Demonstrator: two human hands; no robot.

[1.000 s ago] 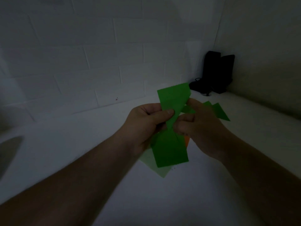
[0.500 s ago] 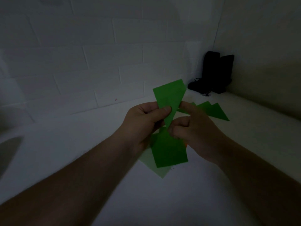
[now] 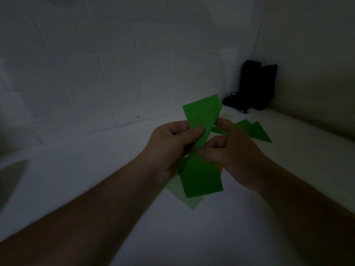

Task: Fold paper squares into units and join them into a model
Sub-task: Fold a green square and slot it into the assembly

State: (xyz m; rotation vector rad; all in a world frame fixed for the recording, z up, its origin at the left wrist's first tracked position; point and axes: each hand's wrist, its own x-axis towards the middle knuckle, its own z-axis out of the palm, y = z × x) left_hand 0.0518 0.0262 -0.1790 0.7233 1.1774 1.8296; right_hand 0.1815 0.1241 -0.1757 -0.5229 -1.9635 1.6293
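Above the surface (image 3: 76, 189), left hand (image 3: 171, 143) and right hand (image 3: 226, 148) pinched one green unit (image 3: 201, 120); folded units (image 3: 253, 131) waited, unjoined.

One view only, from a wide-angle camera on the person's head, looking forward and down along both forearms. It sits close above the white tabletop (image 3: 76, 169), which fills the lower frame. Beyond the tabletop, the brick wall (image 3: 115, 64) crosses the upper frame, meeting a side wall at the far right corner.
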